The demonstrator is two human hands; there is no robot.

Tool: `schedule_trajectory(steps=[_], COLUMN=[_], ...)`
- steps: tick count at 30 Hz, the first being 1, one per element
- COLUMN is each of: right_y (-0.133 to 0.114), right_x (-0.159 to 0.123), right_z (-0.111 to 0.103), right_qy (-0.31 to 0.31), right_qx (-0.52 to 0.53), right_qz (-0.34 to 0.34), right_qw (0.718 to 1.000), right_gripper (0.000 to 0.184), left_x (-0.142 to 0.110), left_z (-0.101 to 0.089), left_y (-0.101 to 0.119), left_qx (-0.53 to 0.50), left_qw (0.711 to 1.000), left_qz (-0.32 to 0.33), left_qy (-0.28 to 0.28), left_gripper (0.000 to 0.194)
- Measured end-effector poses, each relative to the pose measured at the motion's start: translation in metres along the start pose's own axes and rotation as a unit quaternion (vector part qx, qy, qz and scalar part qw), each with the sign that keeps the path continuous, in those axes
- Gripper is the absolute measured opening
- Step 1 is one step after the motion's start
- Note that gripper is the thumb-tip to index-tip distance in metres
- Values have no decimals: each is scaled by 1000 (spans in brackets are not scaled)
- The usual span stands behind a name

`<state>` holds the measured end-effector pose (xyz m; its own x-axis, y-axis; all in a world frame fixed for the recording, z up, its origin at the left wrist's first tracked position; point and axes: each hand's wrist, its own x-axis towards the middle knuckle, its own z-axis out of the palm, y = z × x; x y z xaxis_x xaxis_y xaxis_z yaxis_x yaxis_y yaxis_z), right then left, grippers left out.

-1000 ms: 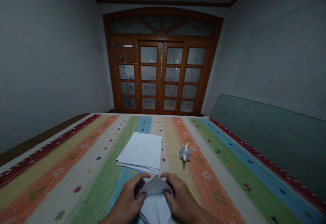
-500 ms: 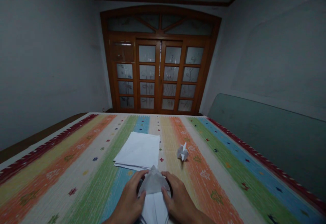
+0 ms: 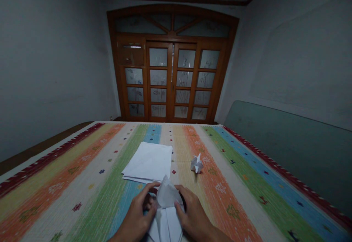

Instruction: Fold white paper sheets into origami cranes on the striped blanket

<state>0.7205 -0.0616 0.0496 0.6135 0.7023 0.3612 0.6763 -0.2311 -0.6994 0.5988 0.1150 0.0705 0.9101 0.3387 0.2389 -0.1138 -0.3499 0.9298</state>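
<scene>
The woven cover [image 3: 82,198] ran in red, orange, yellow, green and blue stripes dotted with small motifs. The folded paper [image 3: 166,194] was white.

Both hands low at bottom centre of the head view, facing each other, close but not touching. Left hand [image 3: 136,214]: back uppermost, tilted inward, fingers [image 3: 147,189] reaching right and slightly spread, curved at the knuckles. Thumb [image 3: 153,209] lies lower, angled toward the midline. Right hand [image 3: 194,214]: mirrored pose, back uppermost, fingers [image 3: 180,190] curved left, thumb [image 3: 177,208] low and turned inward. Both grips look like light pinches, the fingertips pressed forward. Left wrist [image 3: 119,238] is cut by the lower frame edge. Right forearm [image 3: 217,236] runs out toward the lower right.
</scene>
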Motion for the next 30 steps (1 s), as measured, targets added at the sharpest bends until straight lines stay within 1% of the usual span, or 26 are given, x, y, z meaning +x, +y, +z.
schedule_trajectory(steps=[4,9,14,18,21,24,27,30], right_y=[3,10,-1,-7,-3,3,5,0], right_x=[-1,-4,-2,0,-1,-4,-6,-5], right_z=[0,3,-2,-5,-3,1,2,-5], right_qy=[-2,7,-18,-34,-38,-35,-33,-50], right_qx=[-1,-16,15,35,28,21,35,66], right_qz=[5,12,-18,-37,-27,-25,-34,-26], right_qw=[1000,1000,1000,998,999,999,998,996], right_gripper=[41,43,39,39,41,44,46,45], left_x=[1,2,4,6,6,6,6,7], left_z=[0,0,4,4,5,6,6,5], left_y=[-4,-8,-5,3,4,1,1,5], left_qx=[11,57,77,99,116,148,205,260], left_qw=[1000,998,996,994,991,987,977,963], left_qz=[8,-11,-31,-46,-57,-56,-62,-73], left_qy=[-9,-7,-12,-24,-33,-26,-21,-23], left_gripper=[45,60,62,56,54,49,31,15])
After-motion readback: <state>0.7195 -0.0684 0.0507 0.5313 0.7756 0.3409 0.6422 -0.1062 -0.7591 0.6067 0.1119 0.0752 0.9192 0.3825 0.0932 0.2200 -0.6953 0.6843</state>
